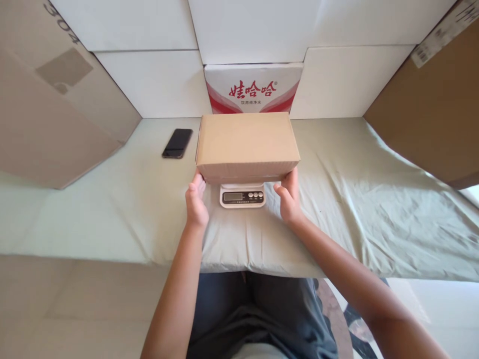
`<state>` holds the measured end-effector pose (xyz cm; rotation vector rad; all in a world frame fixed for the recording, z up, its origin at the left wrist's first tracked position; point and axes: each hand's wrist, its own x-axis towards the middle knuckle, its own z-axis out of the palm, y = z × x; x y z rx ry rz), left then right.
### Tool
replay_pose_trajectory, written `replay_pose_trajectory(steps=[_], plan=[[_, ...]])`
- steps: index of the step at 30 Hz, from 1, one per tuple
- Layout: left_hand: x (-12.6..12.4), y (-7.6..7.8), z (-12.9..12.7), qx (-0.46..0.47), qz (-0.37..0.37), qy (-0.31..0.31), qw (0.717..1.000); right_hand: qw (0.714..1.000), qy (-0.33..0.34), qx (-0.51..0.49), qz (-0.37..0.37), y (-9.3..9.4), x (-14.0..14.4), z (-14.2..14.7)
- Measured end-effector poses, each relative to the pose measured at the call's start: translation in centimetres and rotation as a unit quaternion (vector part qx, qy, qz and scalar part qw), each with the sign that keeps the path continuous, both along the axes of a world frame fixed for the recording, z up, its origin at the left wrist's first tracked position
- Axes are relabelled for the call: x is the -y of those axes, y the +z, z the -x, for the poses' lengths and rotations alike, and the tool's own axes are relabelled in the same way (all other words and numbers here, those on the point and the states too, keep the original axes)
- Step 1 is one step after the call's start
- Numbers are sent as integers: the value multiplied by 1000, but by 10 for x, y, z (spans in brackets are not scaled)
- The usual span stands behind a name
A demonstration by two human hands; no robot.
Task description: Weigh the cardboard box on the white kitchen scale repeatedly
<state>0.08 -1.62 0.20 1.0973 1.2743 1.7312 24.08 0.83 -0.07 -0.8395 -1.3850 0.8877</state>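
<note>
A closed brown cardboard box [247, 139] sits on or just over a small white digital kitchen scale [243, 197], and whether it rests there I cannot tell. Only the scale's front, with its display and several buttons, shows below the box; the display looks blank. My left hand [197, 199] grips the box at its lower front left corner, fingers hidden underneath. At the lower front right corner my right hand [289, 195] holds it the same way, thumb free in front.
A black smartphone [177, 143] lies on the green cloth-covered table [123, 214], left of the box. Behind stands a white and red carton [254, 89] against white panels. Large cardboard boxes stand at the left [63, 109] and right [430, 104]. The table's front edge is near my lap.
</note>
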Motion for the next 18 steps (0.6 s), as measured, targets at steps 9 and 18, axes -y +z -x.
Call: replay_pose_trajectory(steps=[9, 18], plan=[[-6, -10, 3, -17, 6, -11, 1000, 999, -4, -16, 33, -2, -4, 3], [-8, -9, 4, -8, 8, -12, 1000, 999, -8, -20, 34, -1, -5, 4]])
